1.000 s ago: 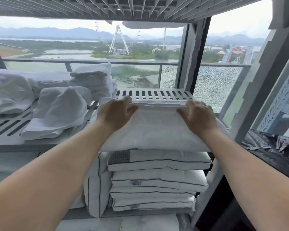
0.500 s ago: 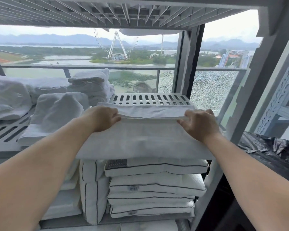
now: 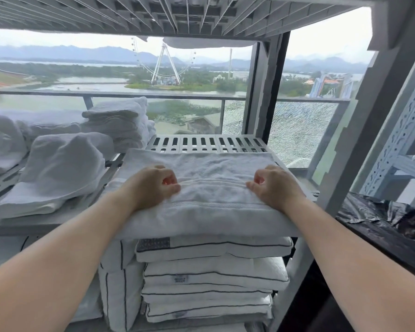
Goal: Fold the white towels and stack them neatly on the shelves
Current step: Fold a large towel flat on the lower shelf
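A folded white towel [image 3: 213,168] lies flat on the slatted grey shelf [image 3: 209,141], its near edge overhanging the shelf front. My left hand [image 3: 153,185] rests on the towel's left middle and my right hand [image 3: 273,185] on its right middle. Both have their fingers curled in, knuckles and thumbs against the cloth, with nothing visibly held inside them. A stack of folded white towels [image 3: 118,123] stands at the back left of the same shelf. A loosely folded towel [image 3: 62,168] lies in front of that stack.
Beneath the shelf sit white pillows with dark piping [image 3: 213,271]. The underside of an upper shelf [image 3: 153,15] hangs close overhead. A dark window post [image 3: 266,92] stands behind, black plastic sheeting [image 3: 381,216] lies at the right, and a perforated rack upright [image 3: 398,130] rises beyond it.
Both hands have let go of the towel's far folded edge and drawn back to its middle. The towel now lies flatter and reaches further back on the shelf.
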`<state>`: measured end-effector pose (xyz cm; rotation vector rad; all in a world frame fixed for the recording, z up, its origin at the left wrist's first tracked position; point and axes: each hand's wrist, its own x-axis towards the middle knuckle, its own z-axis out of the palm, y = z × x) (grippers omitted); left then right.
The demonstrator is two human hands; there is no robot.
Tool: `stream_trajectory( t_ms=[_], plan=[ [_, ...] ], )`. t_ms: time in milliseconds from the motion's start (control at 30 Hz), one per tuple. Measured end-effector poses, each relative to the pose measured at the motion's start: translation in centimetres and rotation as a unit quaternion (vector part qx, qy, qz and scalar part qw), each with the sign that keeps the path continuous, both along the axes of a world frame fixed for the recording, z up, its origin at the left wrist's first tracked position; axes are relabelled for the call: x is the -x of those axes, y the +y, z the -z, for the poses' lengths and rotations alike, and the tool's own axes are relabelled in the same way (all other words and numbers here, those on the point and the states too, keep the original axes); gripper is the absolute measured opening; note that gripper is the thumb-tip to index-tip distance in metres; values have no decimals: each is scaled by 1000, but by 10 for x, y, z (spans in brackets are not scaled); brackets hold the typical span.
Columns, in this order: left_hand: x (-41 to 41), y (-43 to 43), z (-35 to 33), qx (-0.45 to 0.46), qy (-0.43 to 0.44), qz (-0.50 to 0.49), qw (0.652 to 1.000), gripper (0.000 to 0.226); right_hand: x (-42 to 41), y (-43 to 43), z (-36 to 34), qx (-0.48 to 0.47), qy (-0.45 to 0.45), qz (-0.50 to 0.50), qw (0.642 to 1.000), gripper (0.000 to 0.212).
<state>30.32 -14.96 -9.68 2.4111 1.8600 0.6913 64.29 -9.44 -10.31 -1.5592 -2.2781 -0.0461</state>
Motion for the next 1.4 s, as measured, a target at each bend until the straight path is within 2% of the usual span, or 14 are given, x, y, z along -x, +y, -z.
stream_trajectory(
  t_ms=[133, 233, 433, 500, 633, 833, 1033, 1300, 1400],
  plan=[
    [1, 3, 3, -12, 11, 2, 1000, 11, -5, 6, -5, 53, 8, 3, 999, 27],
    [4, 6, 2, -47, 14, -33, 998, 7, -9, 8, -12, 95, 25, -12, 995, 29],
    [3, 13, 6, -104, 85, -100, 986, 9, -17, 13, -5, 70, 28, -17, 997, 10],
    [4, 15, 9, -91, 93, -94, 987, 10, -13, 13, -1, 57, 10, -4, 998, 7],
    [-1, 20, -2, -5, 94, -69, 993, 8, -8, 9, 2, 34, 28, 21, 999, 8],
    [-81, 30, -16, -7, 21, -9, 1000, 10, -8, 3, 1, 0, 50, 11, 999, 12],
    [-167, 46, -15, 19, 16, 48, 999, 21, -12, -1, -5, 8, 54, 17, 998, 19],
    [-182, 51, -8, 44, -25, 27, 998, 7, -15, -6, -18, 68, 17, 99, 993, 31],
    [-184, 51, -11, 20, -49, 14, 998, 3, -15, -4, -23, 42, 8, 123, 991, 31]
  ],
)
